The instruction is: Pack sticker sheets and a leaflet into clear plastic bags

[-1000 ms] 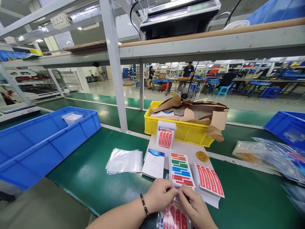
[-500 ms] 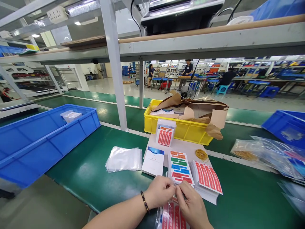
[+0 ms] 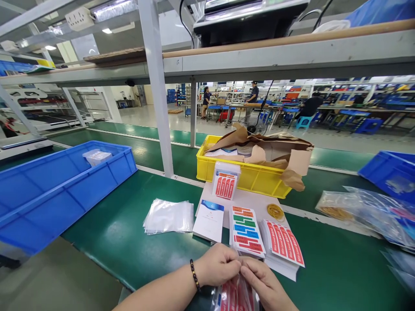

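Both my hands pinch the top of a clear plastic bag [image 3: 238,296] at the bottom of the view; red-and-white label sheets show through it. My left hand [image 3: 218,263], with a beaded bracelet at the wrist, is closed on the bag's edge. Against it, my right hand [image 3: 262,278] is closed on the same edge. Just beyond my hands lie a stack of multicoloured label sheets [image 3: 246,229], a stack of red label sheets [image 3: 285,244] and a stack of white booklets [image 3: 209,220]. Left of these is a pile of empty clear bags [image 3: 169,217].
A yellow bin [image 3: 241,175] with brown paper stands behind the stacks, a filled bag [image 3: 225,183] leaning on it. Rubber bands [image 3: 275,211] lie at right. A long blue bin [image 3: 106,172] is on the left, another blue bin [image 3: 391,175] on the right. People work in the background.
My hands have shifted slightly down and toward me, still pinching the bag's top edge. The bag has crumpled a little. The stacks have not moved.
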Demonstrator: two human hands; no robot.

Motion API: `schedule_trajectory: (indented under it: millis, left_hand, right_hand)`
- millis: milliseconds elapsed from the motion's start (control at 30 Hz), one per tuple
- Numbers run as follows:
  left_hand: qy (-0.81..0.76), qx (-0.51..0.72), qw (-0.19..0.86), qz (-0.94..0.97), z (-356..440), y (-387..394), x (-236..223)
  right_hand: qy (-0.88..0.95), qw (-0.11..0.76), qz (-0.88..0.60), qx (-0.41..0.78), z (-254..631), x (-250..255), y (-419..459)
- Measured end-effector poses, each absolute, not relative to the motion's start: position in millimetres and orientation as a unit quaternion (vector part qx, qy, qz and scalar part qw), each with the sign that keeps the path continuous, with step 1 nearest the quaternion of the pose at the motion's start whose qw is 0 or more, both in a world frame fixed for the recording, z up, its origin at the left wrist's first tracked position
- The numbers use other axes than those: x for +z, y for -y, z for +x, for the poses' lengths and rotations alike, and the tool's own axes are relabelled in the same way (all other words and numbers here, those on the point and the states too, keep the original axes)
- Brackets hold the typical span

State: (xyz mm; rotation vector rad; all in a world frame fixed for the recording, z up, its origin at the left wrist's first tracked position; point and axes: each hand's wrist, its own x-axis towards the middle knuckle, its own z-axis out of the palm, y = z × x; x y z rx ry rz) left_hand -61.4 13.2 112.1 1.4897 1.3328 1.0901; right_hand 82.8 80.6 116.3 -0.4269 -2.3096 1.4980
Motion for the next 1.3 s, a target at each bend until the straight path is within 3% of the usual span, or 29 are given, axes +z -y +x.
schedule_trajectory:
  millis: [267,333,433,533,633,700,833,900,1067,1300]
  left_hand:
    - [-0.502,0.487,0.521,0.489,-57,-13,111]
    - [-0.528,0.493,0.526,0.447,-58,-17,111]
    - [-0.579,0.506,0.493,0.407,-62,-22,110]
    - [-0.604,0.515,0.459,0.399,-63,-24,111]
    - [-0.595,0.504,0.471,0.413,-64,-23,112]
    - [-0.582,0.506,0.454,0.446,-67,-20,117]
    - [-0.547,0.549,0.205,0.598,-77,-12,132]
    - [-0.506,0.507,0.143,0.683,-81,-10,135]
    - [-0.485,0.382,0.233,0.751,-85,-11,128]
    - [-0.572,0.311,0.293,0.7,-96,-9,129]
  right_hand:
    - [0.7,0.213,-0.225,0.643,77,100,-82]
    - [0.735,0.259,-0.256,0.572,79,101,-83]
    - [0.835,0.339,-0.237,0.363,82,102,-80]
    - [0.91,0.342,-0.167,0.166,83,98,-76]
    - [0.923,0.345,-0.15,0.083,83,93,-77]
    - [0.917,0.348,-0.154,0.119,84,95,-80]
    - [0.891,0.282,-0.202,0.292,89,112,-80]
    - [0.883,0.229,-0.204,0.356,91,123,-80]
    - [0.876,0.117,-0.198,0.425,95,135,-85]
    - [0.875,0.057,-0.186,0.443,107,141,-96]
